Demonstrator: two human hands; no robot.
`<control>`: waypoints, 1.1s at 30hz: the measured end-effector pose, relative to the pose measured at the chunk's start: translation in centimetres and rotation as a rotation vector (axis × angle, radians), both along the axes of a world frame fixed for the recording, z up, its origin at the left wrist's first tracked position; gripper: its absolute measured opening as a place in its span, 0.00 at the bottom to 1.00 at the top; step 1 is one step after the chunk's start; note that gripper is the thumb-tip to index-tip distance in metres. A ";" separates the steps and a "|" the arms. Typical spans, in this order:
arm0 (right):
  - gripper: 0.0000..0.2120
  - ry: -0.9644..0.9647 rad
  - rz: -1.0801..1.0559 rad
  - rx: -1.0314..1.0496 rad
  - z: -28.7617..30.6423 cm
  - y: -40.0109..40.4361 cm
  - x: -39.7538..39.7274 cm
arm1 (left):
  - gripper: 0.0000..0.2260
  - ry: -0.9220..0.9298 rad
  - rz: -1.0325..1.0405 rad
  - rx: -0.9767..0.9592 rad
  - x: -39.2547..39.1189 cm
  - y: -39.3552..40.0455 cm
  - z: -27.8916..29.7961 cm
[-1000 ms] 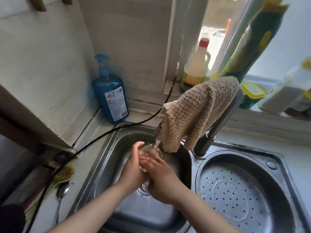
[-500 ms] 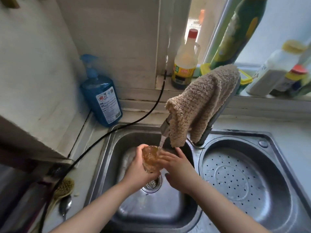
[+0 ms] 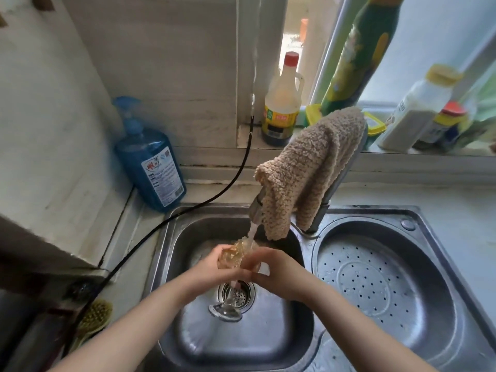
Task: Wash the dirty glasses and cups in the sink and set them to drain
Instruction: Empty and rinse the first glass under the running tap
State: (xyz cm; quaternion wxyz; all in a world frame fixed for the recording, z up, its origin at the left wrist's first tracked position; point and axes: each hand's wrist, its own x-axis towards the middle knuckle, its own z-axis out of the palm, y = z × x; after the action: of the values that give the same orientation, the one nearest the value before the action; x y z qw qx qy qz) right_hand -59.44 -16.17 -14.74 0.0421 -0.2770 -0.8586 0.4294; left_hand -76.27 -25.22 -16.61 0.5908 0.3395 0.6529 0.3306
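Observation:
A stemmed glass with an amber-tinted bowl is tilted under the running tap over the left sink basin. Its clear stem and round foot point down toward the drain strainer. My left hand wraps the bowl from the left. My right hand grips the bowl from the right, fingers over the rim side. Water streams from the tap onto the glass and runs down the stem.
A beige knitted cloth hangs over the tap. The right basin holds a perforated draining insert. A blue soap pump bottle stands at the back left, a black cable beside it. Bottles line the windowsill. A brush lies at left.
The view has shifted and both hands with the glass sit lower in the basin. The glass has tilted so its stem and foot now show below my hands.

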 end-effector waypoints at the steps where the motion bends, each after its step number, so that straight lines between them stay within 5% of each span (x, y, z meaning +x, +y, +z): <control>1: 0.03 0.025 -0.018 -0.091 0.0 0.0 0.0 | 0.38 -0.049 -0.004 -0.033 0.1 -0.2 0.2; 5: 0.06 0.088 -0.052 -0.225 -0.3 -0.4 -1.4 | 0.22 -0.357 0.136 -0.141 1.6 -0.1 0.4; 8: 0.06 0.098 -0.072 -0.158 -0.3 -0.6 -2.7 | 0.25 -0.352 0.258 -0.145 2.3 0.7 0.1; 13: 0.22 0.142 -0.331 0.078 -1.5 -1.8 -3.9 | 0.34 -0.437 0.333 -0.285 3.1 1.0 0.3; 18: 0.26 0.399 -0.574 -0.332 -0.8 -1.7 -3.5 | 0.27 -0.765 0.290 -0.422 2.5 1.1 0.9; 20: 0.25 0.371 -0.586 -0.381 -0.8 -1.5 -3.5 | 0.27 -0.680 0.336 -0.427 2.9 1.5 1.2; 24: 0.25 0.102 -0.529 0.072 -1.0 -2.2 -4.1 | 0.24 -0.253 0.578 -0.186 5.3 2.5 0.5; 27: 0.24 0.005 -0.569 0.148 -0.2 -2.6 -4.6 | 0.26 -0.076 0.664 -0.034 6.3 2.3 -0.1; 30: 0.24 0.051 -0.446 0.094 0.3 -2.4 -4.3 | 0.25 -0.259 0.669 -0.100 5.8 2.5 -0.1; 33: 0.23 0.120 -0.241 0.212 0.5 -2.2 -3.0 | 0.24 -0.336 0.466 -0.225 4.3 2.1 1.4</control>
State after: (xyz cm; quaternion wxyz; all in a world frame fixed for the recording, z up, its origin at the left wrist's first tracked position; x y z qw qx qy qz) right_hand -62.41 -18.36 -14.26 0.1734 -0.3459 -0.8556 0.3438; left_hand -72.01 -23.13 -15.16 0.6327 0.0537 0.6388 0.4345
